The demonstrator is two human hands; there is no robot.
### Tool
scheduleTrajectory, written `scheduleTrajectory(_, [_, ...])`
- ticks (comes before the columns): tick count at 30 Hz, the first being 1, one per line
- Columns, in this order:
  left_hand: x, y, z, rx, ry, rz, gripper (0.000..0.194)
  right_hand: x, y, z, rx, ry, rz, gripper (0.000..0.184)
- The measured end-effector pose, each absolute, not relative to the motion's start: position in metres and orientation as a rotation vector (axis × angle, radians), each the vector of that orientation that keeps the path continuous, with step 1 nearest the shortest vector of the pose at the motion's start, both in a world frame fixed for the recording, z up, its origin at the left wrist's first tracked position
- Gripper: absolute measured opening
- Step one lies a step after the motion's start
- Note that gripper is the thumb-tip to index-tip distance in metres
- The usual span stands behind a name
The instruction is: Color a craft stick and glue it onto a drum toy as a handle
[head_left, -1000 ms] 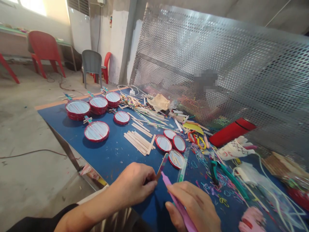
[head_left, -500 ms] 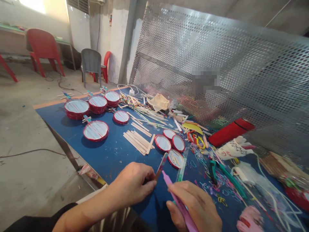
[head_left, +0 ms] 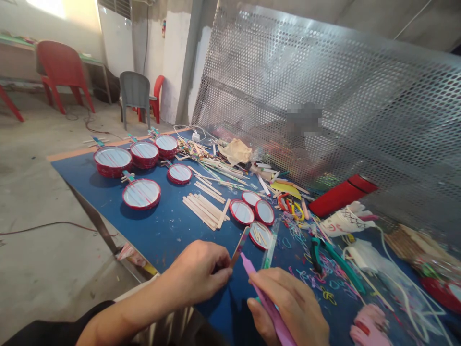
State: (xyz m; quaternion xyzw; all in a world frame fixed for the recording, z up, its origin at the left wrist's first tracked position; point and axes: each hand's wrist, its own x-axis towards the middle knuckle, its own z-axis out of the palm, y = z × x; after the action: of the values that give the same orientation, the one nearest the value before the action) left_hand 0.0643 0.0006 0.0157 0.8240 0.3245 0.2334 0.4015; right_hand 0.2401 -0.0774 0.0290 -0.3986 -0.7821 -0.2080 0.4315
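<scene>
My left hand (head_left: 203,269) pinches the lower end of a wooden craft stick (head_left: 239,247), which tilts up and carries coloured patches near its upper end. My right hand (head_left: 288,302) grips a purple marker (head_left: 268,307) like a pen, its tip touching or very close to the stick. Just beyond the stick lie small round red-rimmed discs (head_left: 241,212) with pale faces. On the nearest disc (head_left: 260,234) rest several short stick pieces. Plain craft sticks (head_left: 203,211) lie in a row to the left of these discs.
Larger red-rimmed drum-like pieces (head_left: 141,194) with strings stand on the blue table (head_left: 173,240) at left. Teal-handled pliers (head_left: 338,264), loose rubber bands (head_left: 308,278), a red bottle (head_left: 342,194) and a paper cup (head_left: 345,221) lie at right. A perforated metal panel (head_left: 288,72) rises behind.
The marker tip has moved slightly up and left onto or near the coloured part of the stick. The left hand keeps its hold, and the view has shifted a little.
</scene>
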Motion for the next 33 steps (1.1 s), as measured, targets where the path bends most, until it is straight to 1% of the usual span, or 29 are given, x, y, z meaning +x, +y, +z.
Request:
scheduleTrajectory(12, [0.0648,-0.0007,0.0137,2.080,0.801,0.614,0.012,0.2399,-0.0769,0.0283,-0.989,-1.956,-0.484,0.016])
scheduleTrajectory(18, [0.0642,-0.0008,0.0140,2.080,0.801,0.606,0.011,0.2424,-0.0751,0.0311,-0.986,-1.962,-0.582,0.016])
scheduleTrajectory(33, [0.0648,0.0000,0.0126,2.099,0.800,0.616,0.012,0.2397,-0.0740,0.0340,-0.968,-1.947,-0.524,0.017])
